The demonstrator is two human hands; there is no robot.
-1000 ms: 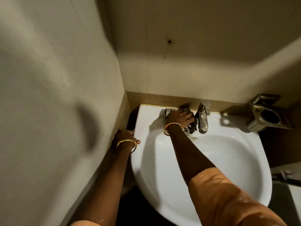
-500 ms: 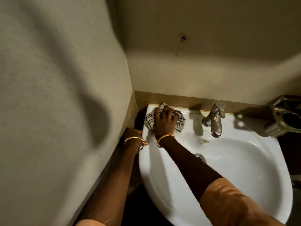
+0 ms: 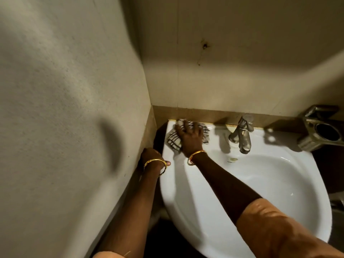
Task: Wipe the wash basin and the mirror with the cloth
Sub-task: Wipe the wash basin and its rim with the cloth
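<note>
1. Speckled side wall (image 3: 65,108) filling the whole left, with a soft round shadow on it.
2. Left hand (image 3: 151,158) down in the narrow gap between that wall and the basin's left edge, thumb hooked onto the rim. Fingers tucked out of sight below the edge, so can't tell how tight that grip is. Gold bangle (image 3: 155,163) on the wrist.
3. White wash basin (image 3: 186,211) taking up the lower middle and right, rounded bowl, flat ledge along the back edge.
4. Checked cloth (image 3: 173,140), white with dark lines, bunched on the ledge at the basin's back-left corner, right up against the brown tile strip.
5. Right hand (image 3: 190,135) spread flat on top of the cloth, fingers splayed and pressing it down onto the ledge rather than pinching it. Another gold bangle (image 3: 195,156) on that wrist, orange sleeve (image 3: 279,229) lower down the arm.
6. Metal tap (image 3: 242,135) at the middle of the back edge, well right of the cloth, spout pointing into the bowl.
7. Small overflow slot (image 3: 232,159) just below the tap on the bowl wall.
8. Metal holder (image 3: 322,131) with a round opening fixed to the wall past the basin's back-right corner.
9. Dark mark (image 3: 204,46) on the back wall, high above the ledge.
</note>
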